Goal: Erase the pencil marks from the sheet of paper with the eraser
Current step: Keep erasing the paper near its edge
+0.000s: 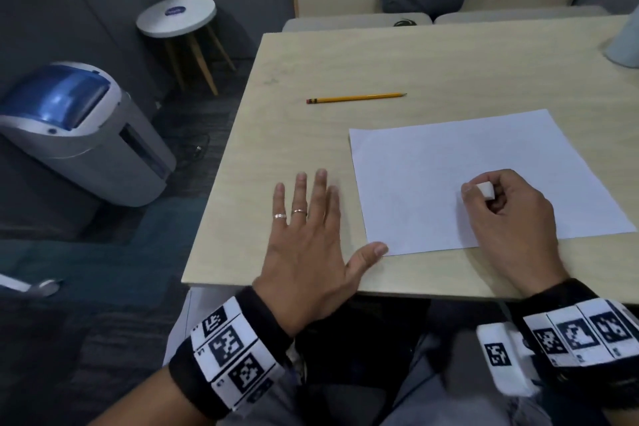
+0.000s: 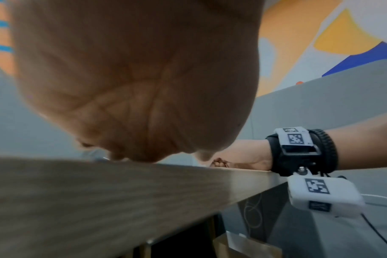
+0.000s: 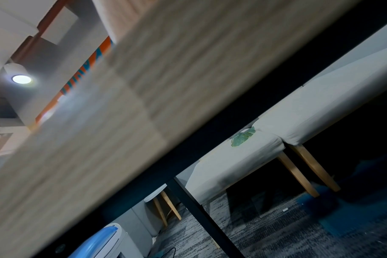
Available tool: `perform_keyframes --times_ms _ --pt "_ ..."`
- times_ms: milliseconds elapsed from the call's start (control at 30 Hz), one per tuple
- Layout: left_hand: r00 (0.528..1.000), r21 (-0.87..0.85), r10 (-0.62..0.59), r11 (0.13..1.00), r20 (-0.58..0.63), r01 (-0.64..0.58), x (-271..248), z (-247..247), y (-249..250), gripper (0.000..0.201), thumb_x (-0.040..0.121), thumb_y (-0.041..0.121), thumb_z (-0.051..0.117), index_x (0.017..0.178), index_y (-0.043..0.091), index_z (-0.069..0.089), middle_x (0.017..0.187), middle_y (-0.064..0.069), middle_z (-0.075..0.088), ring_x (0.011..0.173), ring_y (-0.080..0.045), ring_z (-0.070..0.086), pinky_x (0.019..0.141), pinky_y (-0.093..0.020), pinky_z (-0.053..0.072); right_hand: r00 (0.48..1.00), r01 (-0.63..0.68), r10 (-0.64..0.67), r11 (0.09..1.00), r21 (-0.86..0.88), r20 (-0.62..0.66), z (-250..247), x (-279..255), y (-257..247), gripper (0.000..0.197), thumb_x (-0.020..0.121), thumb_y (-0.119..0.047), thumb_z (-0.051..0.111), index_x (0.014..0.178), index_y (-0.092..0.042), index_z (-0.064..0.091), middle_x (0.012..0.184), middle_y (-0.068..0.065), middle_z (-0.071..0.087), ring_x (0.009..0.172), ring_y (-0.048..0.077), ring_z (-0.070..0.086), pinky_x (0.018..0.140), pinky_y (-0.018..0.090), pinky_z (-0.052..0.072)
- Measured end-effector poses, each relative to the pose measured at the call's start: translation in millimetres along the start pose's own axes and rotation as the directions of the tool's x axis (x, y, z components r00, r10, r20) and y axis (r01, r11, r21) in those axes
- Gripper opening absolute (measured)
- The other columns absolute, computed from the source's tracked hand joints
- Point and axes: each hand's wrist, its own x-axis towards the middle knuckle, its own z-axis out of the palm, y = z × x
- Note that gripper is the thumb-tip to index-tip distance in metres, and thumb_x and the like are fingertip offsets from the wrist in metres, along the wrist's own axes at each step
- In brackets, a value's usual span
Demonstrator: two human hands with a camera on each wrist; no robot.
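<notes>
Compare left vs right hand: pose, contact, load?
The left hand lies flat with fingers spread; the right hand is curled. The left holds nothing; the right pinches the eraser. The left rests on the table, thumb at the paper's corner; the right sits on the paper. Both wear marker wristbands.

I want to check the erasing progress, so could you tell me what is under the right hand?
The right hand pinches a white eraser over the sheet of paper. The uncovered paper looks blank; any marks beneath the hand and eraser are hidden.
</notes>
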Motion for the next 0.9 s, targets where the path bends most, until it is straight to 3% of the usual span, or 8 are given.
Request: perform_keyframes --times_ms 133,200,300,433,567,633,700,900 --pt "0.936 -0.086 0.341 0.934 -0.086 -0.348 -7 5 13 0.091 0.098 0.083 0.01 0.168 0.028 -0.008 0.174 0.001 -0.023 0.159 -0.028 -0.024 0.128 -0.059 -0.009 1.0 -0.003 0.003 1.0 0.005 0.004 0 0 -1 0.01 0.101 -0.025 0.068 0.098 -0.015 0.07 0.071 -0.007 0.061 0.07 0.015 0.06 0.07 0.035 0.04" --pt "0.906 -0.055 0.417 0.906 -0.069 -0.421 -6 10 13 0.086 0.098 0.082 0.01 0.168 0.034 -0.005 0.175 0.006 -0.019 0.16 -0.025 -0.023 0.128 -0.055 -0.012 1.0 -0.006 0.006 1.0 0.006 0.005 -1 0 -2 0.01 0.102 -0.025 0.068 0.098 -0.015 0.07 0.07 -0.008 0.06 0.069 0.015 0.06 0.071 0.035 0.04" --pt "0.988 0.038 0.152 0.988 0.027 -0.153 5 5 -2 0.099 0.092 0.086 -0.002 0.167 0.022 -0.013 0.174 0.0 -0.022 0.159 -0.028 -0.024 0.127 -0.055 -0.013 1.0 -0.005 0.005 1.0 0.02 0.0 -1 -1 -2 0.01 0.102 -0.024 0.067 0.097 -0.015 0.069 0.07 -0.008 0.061 0.069 0.014 0.06 0.071 0.035 0.042" --pt "0.98 0.041 -0.149 0.989 0.129 0.145 12 -17 -5 0.119 0.087 0.089 -0.007 0.163 -0.001 -0.011 0.172 -0.022 -0.02 0.159 -0.039 -0.02 0.127 -0.056 -0.013 1.0 0.007 -0.007 1.0 0.014 -0.004 1 -1 -1 0.011 0.102 -0.024 0.068 0.097 -0.015 0.069 0.067 -0.011 0.057 0.064 0.011 0.057 0.065 0.032 0.041" --pt "0.989 -0.027 0.101 0.995 0.104 -0.099 12 -24 18 0.114 0.087 0.091 -0.001 0.164 0.008 -0.019 0.17 -0.015 -0.029 0.159 -0.037 -0.023 0.129 -0.057 -0.008 1.0 0.012 -0.012 1.0 0.022 -0.004 1 -1 -2 0.01 0.102 -0.024 0.068 0.097 -0.016 0.069 0.068 -0.01 0.059 0.065 0.012 0.059 0.066 0.033 0.042" --pt "0.939 -0.084 0.311 0.95 0.149 -0.302 17 -22 30 0.103 0.091 0.089 0.006 0.164 0.023 -0.024 0.169 -0.001 -0.035 0.156 -0.028 -0.031 0.129 -0.054 -0.009 1.0 0.018 -0.018 1.0 0.023 -0.004 0 -1 -2 0.01 0.102 -0.025 0.068 0.097 -0.016 0.069 0.071 -0.009 0.062 0.068 0.015 0.061 0.069 0.035 0.043" --pt "0.903 -0.068 0.382 0.924 0.196 -0.376 25 -18 32 0.1 0.091 0.089 0.008 0.163 0.028 -0.025 0.167 0.007 -0.036 0.154 -0.021 -0.035 0.128 -0.053 -0.011 1.0 0.019 -0.019 0.999 0.027 -0.002 0 -1 -1 0.01 0.102 -0.025 0.068 0.098 -0.016 0.069 0.072 -0.008 0.063 0.07 0.016 0.062 0.071 0.035 0.043" --pt "0.983 0.098 0.016 0.995 0.184 -0.035 41 -26 -3 0.12 0.082 0.095 -0.001 0.162 0.008 -0.023 0.169 -0.01 -0.032 0.156 -0.03 -0.031 0.126 -0.055 -0.017 1.0 0.023 -0.022 0.999 0.026 -0.001 1 -1 1 0.009 0.102 -0.024 0.068 0.096 -0.017 0.068 0.078 -0.008 0.067 0.077 0.02 0.063 0.072 0.034 0.041"
